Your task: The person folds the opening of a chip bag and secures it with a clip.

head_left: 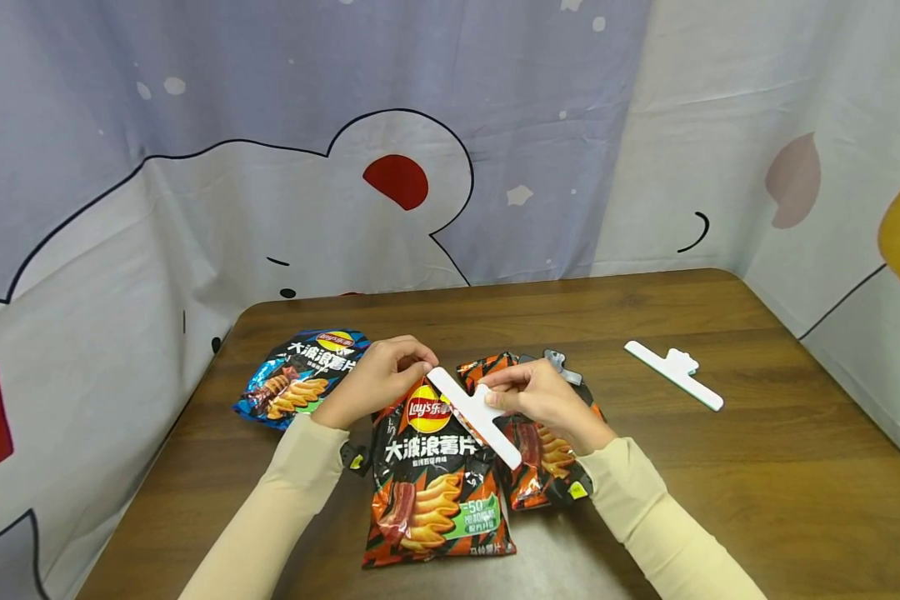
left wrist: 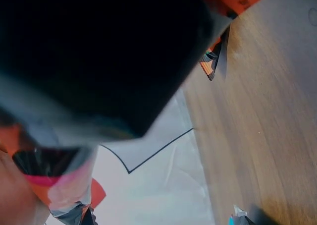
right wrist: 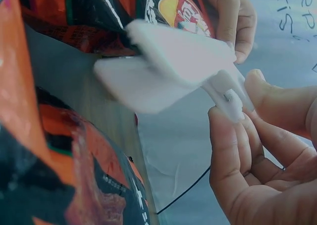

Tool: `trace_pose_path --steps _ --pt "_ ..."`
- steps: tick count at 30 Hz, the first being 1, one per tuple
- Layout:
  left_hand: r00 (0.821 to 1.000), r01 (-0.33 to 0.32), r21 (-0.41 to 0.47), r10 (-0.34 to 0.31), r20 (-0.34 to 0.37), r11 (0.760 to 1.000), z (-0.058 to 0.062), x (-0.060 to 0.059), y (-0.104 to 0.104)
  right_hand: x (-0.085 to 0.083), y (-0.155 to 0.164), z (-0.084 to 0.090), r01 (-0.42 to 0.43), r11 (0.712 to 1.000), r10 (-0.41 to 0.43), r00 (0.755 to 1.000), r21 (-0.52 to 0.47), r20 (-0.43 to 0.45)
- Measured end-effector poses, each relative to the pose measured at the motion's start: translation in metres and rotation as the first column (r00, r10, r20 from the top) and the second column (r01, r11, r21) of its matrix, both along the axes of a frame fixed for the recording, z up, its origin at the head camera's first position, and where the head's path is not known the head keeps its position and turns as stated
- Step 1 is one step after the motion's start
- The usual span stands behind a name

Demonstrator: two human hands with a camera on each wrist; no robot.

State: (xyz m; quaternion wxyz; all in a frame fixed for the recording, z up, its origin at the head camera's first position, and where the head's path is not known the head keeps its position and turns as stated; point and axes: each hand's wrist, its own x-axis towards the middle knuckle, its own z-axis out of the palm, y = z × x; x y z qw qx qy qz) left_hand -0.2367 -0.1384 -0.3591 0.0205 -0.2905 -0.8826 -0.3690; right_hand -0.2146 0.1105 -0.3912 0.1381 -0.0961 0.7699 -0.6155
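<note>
My right hand pinches the handle of a long white bag clip between thumb and fingers. In the right wrist view, the clip's two long plates stand spread apart. The clip slants over the upper right of an orange-and-black potato chip bag. At that bag's top edge, my left hand pinches the bag, its fingertips close to the clip's upper end. A large dark blurred shape fills much of the left wrist view, hiding most of that hand.
A second orange chip bag lies behind the right hand, with a grey clip at its top. To the left lies a blue chip bag. Another white clip rests on the wooden table at right. A printed curtain stands behind.
</note>
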Motion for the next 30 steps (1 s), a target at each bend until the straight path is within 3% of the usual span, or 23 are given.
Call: trace_pose_path --steps 13,30 --pt "1.0 -0.01 0.001 0.01 0.003 1.0 0.0001 0.001 0.0023 0.0012 0.0009 0.0029 -0.014 0.999 0.015 0.999 0.036 -0.031" --pt "0.999 -0.026 -0.009 0.026 0.019 1.0 -0.001 0.0018 0.0013 0.0006 0.0012 0.0015 -0.079 0.995 0.079 0.997 0.065 0.01"
